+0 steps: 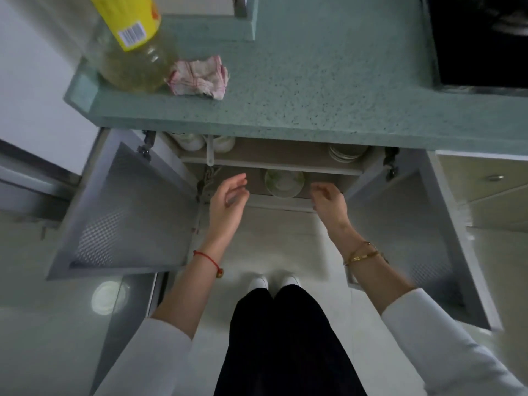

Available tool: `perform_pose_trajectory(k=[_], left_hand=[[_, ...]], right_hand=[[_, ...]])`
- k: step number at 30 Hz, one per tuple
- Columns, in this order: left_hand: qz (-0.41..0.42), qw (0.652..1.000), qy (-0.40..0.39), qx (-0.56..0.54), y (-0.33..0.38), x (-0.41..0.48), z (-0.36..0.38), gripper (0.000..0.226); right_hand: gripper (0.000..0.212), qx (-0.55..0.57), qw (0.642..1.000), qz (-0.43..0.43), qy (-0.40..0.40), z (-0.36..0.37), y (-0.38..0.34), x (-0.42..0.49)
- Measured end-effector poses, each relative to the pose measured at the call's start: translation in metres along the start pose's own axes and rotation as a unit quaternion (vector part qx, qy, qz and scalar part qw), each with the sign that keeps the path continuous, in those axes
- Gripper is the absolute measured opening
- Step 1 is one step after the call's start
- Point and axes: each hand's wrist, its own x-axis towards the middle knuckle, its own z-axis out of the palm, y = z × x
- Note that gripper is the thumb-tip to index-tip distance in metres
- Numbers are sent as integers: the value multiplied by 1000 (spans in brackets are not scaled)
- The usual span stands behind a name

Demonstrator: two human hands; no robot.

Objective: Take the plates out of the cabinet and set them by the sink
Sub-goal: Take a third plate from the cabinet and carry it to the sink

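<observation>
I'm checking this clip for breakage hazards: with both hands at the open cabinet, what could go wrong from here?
The left hand and right hand hold nothing yet; the dish stack between them might slip if lifted whole. The counter overhangs the shelves, so rising dishes could strike it. The bottle sits near the counter's corner, easily bumped.

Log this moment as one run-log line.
stage: reaching into open grey cabinet | left hand: empty, left of pale green dish stack | right hand: empty, right of it | white plate stack: upper shelf, untouched
</observation>
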Motion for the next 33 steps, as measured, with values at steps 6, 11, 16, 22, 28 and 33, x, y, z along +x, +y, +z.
perform_pose_trajectory(k=[6,11,16,22,28,33], left_hand=[[-31,999,-5,44,-147,105,67,34],[-58,995,-38,68,-281,194,118,30],[-42,997,-24,66,-381,278,150,36],[7,996,9,84,-442,351,181,45],[18,979,-14,204,-466,381,199,41],[21,957,-41,286,-467,389,198,49]], right_hand=[[23,-20,1000,6,11,65,109,133],[24,-53,998,-3,16,113,210,247],[25,-104,993,-54,23,144,285,352],[31,-126,986,-92,67,170,331,431],[38,-198,974,-90,69,183,347,480],[38,-201,972,-83,84,186,351,495]])
